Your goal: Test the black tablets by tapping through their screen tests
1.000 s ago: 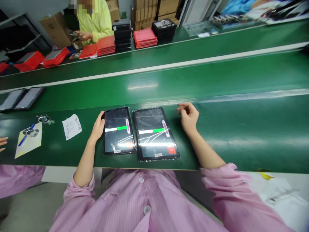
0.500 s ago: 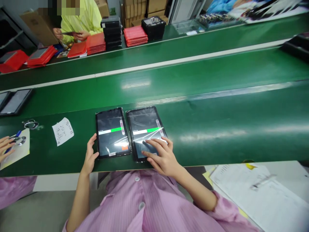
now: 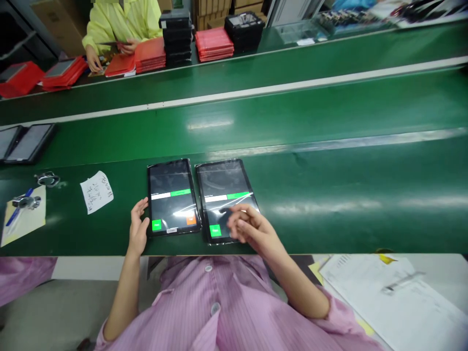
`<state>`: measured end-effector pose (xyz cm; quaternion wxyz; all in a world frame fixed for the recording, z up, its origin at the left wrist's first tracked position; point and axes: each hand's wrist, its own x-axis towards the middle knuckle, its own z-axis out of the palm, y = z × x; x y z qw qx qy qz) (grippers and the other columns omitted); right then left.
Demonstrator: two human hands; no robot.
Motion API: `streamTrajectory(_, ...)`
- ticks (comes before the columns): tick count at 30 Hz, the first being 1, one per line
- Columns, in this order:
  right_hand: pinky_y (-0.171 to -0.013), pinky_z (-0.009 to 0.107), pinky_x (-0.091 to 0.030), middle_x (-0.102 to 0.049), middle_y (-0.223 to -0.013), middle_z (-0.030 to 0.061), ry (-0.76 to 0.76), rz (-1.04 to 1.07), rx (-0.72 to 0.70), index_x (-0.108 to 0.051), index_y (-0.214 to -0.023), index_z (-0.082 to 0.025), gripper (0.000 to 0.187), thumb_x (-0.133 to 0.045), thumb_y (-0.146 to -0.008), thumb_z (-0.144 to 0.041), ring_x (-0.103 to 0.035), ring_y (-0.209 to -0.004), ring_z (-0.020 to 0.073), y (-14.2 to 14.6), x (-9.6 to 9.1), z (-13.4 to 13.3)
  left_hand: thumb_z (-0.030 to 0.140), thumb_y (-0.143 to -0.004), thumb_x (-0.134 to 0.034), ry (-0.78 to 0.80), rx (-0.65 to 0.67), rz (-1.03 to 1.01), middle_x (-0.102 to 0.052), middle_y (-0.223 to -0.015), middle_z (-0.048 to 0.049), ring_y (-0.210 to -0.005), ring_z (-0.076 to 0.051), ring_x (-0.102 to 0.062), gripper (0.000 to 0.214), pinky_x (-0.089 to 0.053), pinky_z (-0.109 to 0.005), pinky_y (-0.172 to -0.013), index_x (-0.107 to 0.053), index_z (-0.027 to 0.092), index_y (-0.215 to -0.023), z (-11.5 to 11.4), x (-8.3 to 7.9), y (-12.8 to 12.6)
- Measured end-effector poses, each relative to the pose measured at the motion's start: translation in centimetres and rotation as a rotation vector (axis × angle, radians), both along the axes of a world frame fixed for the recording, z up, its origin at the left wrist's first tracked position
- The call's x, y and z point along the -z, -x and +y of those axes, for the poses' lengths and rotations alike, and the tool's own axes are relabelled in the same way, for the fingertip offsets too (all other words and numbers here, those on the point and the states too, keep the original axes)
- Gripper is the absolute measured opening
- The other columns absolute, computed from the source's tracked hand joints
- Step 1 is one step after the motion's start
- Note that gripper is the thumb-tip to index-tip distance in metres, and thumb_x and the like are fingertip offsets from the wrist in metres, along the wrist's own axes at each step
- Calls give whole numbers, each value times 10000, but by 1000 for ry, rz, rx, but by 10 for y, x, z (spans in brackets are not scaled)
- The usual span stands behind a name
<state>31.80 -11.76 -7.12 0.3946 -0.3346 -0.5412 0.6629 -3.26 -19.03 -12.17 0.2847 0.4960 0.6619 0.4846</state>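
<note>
"Right hand [image 3: 255,230]: state?"

"Loosely curled, empty, over the right tablet [image 3: 221,178]; left hand [image 3: 138,230] relaxed, fingers at the edge of the left tablet [image 3: 171,209]."

"Progress?"

"Both tablets lit, green squares [image 3: 215,230] showing; what remains cannot be told."

"Surroundings?"

"Glossy green counter [image 3: 347,185] beneath; beyond, stacked red packets [image 3: 214,45], a co-worker [image 3: 122,22] in yellow; cardboard boxes [image 3: 213,8] behind."
</note>
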Motion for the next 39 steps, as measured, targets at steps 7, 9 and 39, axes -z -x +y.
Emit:
streamTrajectory(7,-504,248,-454,-615,-650,4,-366,-96,-116,-715,-1066,-250,366,-455,-1038,-506,-523,-484,115,-7,-1,-7,430,-887,-569,49,76,129,-368,-1578,-149,-1415,-342,-406,678,-298,-545,-1164,-321,231,-1485,0,-3,0)
streamTrajectory(9,-770,410,-527,-710,-1046,128,-779,-429,-56,-763,-1042,-250,347,-487,-1031,-459,-660,-893,245,-2,-2,-12,431,-897,-576,74,129,218,-311,-1601,-164,-1435,-346,-379,710,-298,-554,-1171,-275,231,-1508,-4,-2,4)
streamTrajectory(39,-1107,522,-430,-684,-1287,143,241,-503,374,-762,-990,-340,583,-810,-521,-683,-602,-1234,426,-43,38,157,659,-989,-377,264,705,923,-315,-1601,-266,-1523,-408,-234,633,53,-735,-1149,-581,210,-1386,194,-83,-64)
